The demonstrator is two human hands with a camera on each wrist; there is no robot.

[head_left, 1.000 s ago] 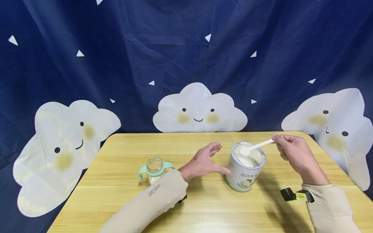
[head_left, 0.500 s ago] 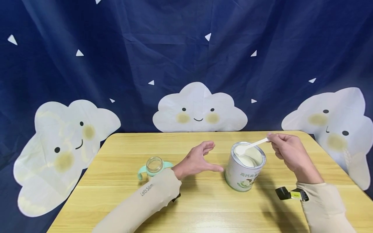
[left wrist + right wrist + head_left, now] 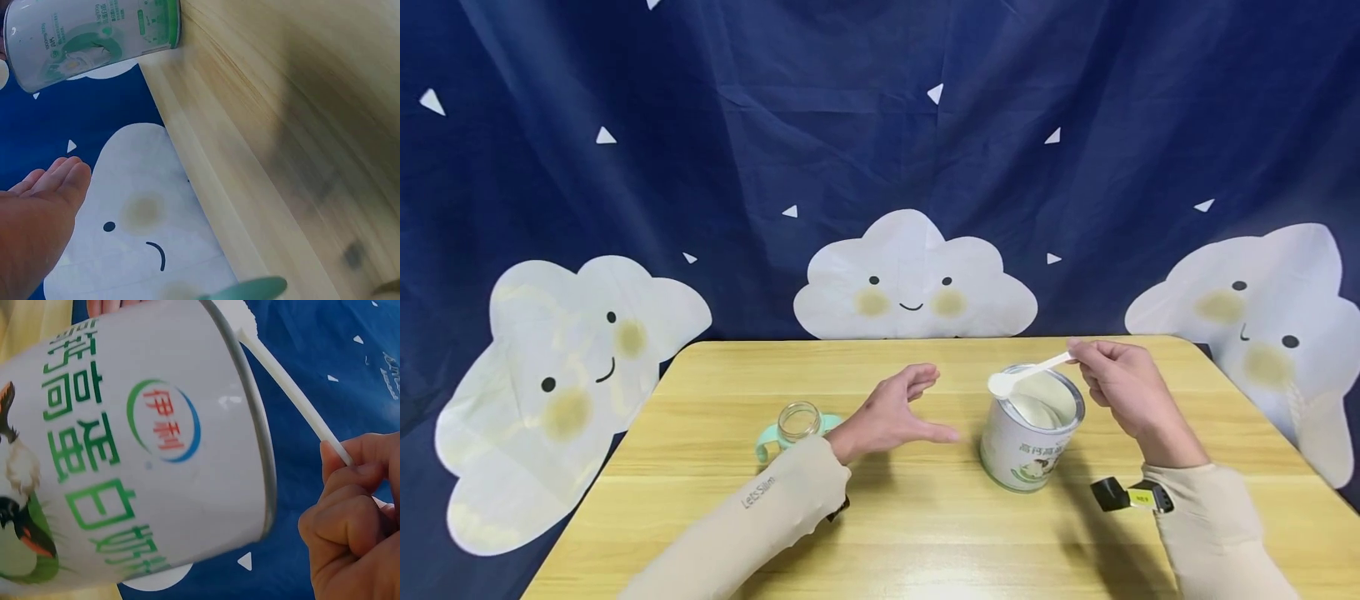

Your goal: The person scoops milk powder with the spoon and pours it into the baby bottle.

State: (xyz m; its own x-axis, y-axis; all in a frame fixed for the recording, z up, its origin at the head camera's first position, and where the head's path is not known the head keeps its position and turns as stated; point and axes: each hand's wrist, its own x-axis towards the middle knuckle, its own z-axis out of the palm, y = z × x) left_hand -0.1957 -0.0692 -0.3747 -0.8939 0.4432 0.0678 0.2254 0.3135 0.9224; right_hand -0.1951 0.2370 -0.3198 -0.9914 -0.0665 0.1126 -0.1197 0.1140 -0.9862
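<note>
Pinching the handle end of a white plastic scoop (image 3: 1033, 370), my right hand (image 3: 1120, 387) holds it slanting over the Yili milk powder tin (image 3: 1011, 458), its bowl at the left edge of the rim. Whether bowl and rim touch, I cannot tell. The right wrist view shows what looks like a heap of pale powder (image 3: 242, 317) on the bowl. The tin stands upright and lidless on the wooden bench (image 3: 925, 533), right of centre.

Compared with a second ago, the bowl has moved from over the tin's mouth to its left side, and my left hand (image 3: 887, 417) has drawn back from the tin. I take this to mean the scooping is done and the load is leaving the tin; kept level, it should spill less.

My left hand touches nothing, thumb spread wide from the fingers. Near its wrist stands a clear, capless baby bottle (image 3: 797, 436) with mint-green handles, its lower part hidden by my beige sleeve (image 3: 752, 508).
</note>
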